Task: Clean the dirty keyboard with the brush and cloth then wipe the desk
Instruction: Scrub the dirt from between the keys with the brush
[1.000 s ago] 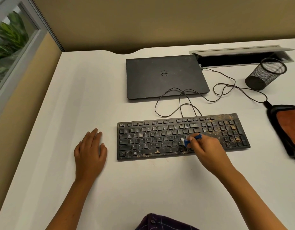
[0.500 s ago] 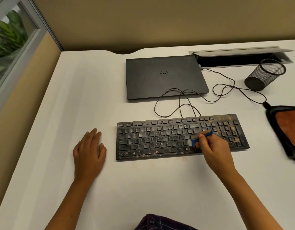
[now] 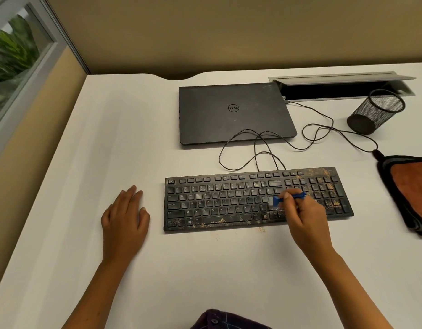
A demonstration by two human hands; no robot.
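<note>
A black keyboard (image 3: 229, 200) with brown crumbs lies on the white desk (image 3: 205, 269), dirtiest along its front row and right side. My right hand (image 3: 305, 219) pinches a small blue brush (image 3: 280, 200), its pale bristles down on the keys at the right of the letter block. My left hand (image 3: 124, 217) rests flat on the desk just left of the keyboard, fingers straight. An orange cloth (image 3: 411, 193) with a dark border lies at the desk's right edge.
A shut black laptop (image 3: 233, 112) lies behind the keyboard, with a looped black cable (image 3: 264, 148) between them. A black mesh pen cup (image 3: 376, 112) lies tipped at the back right, beside an open cable tray (image 3: 343, 86). A few crumbs dot the desk in front of the keyboard.
My right hand has swept the brush to the right along the keys, from the middle toward the right of the letter block. The left hand has stayed put.
</note>
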